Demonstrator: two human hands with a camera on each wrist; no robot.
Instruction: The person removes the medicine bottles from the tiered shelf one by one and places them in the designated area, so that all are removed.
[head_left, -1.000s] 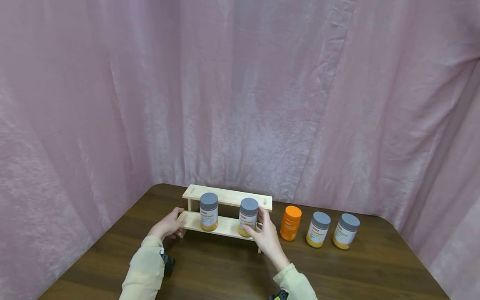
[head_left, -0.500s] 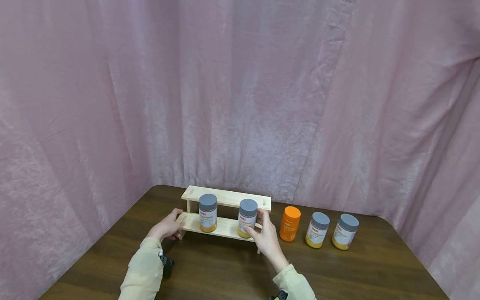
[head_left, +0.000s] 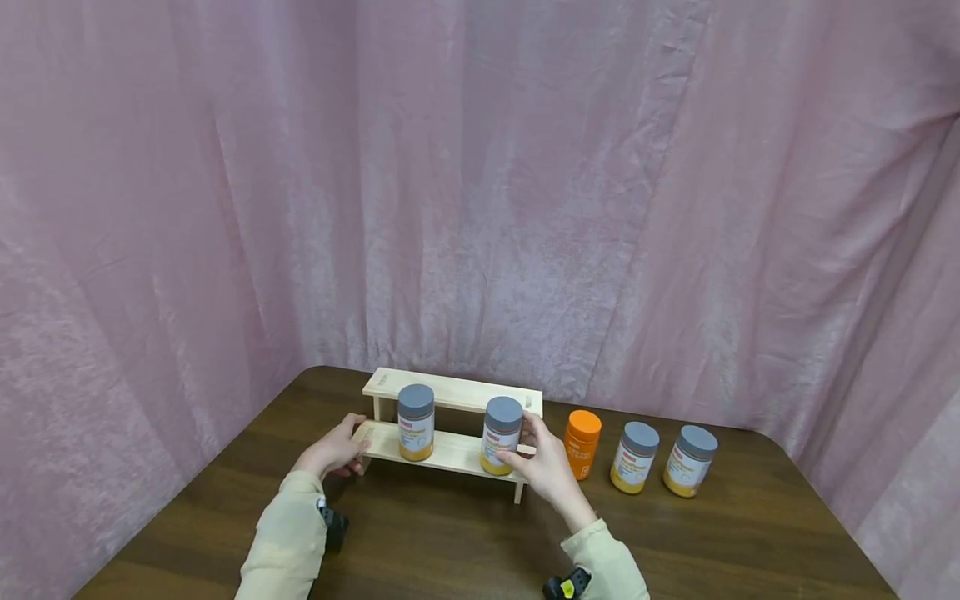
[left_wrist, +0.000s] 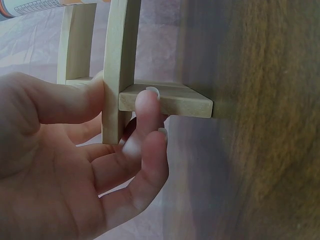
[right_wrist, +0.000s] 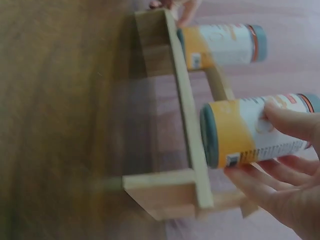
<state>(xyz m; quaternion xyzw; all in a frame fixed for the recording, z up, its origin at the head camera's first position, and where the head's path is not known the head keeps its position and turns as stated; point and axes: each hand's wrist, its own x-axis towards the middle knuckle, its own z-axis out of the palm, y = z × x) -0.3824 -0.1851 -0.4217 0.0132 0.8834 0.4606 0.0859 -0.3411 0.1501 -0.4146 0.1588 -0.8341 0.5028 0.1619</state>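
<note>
My left hand (head_left: 333, 450) grips the left end of a two-tier light wooden rack (head_left: 450, 451). In the left wrist view its thumb presses the lower board (left_wrist: 114, 75) while curled fingers lie under and beside it. With thumb and fingers around its side, my right hand (head_left: 546, 465) holds a grey-lidded jar (head_left: 501, 435) with a white and yellow label at the lower tier's right part. Whether that jar's base (right_wrist: 210, 136) bears fully on the board is hard to tell. A matching jar (head_left: 416, 422) stands upright on the lower tier, farther left.
Right of the rack, an orange jar (head_left: 582, 442) and two more grey-lidded jars, one nearer (head_left: 634, 458) and one farther right (head_left: 690, 461), stand in a row on the dark wooden table (head_left: 450, 542). A pink curtain (head_left: 480, 208) hangs behind the table.
My right hand and its jar have shifted slightly right along the lower tier, widening the gap to the other jar. The left hand keeps its grip on the rack's end.
</note>
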